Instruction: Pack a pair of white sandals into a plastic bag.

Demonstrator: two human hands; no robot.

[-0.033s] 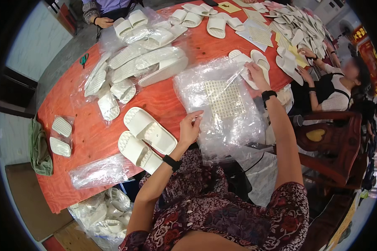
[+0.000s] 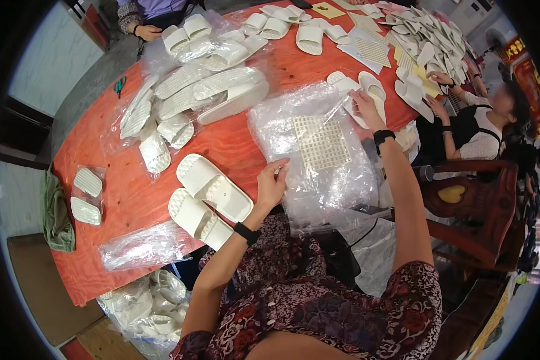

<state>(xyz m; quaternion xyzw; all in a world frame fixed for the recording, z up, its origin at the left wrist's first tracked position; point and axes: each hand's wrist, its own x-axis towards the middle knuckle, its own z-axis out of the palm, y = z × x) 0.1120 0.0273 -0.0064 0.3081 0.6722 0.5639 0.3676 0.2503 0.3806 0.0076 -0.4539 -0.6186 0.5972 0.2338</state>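
We've got a big orange-red worktop here, so everything's placed off that. Toward its far left part sits a heap of bagged white slippers, and near its left edge a small bag with two ribbed soles. Green scissors lie at its far left rim. A green cloth hangs just off the left edge. Below its near edge there's a sack of more slippers on the floor. Across the far right end, loose slippers are piled up, with a carved wooden chair beside the right edge.
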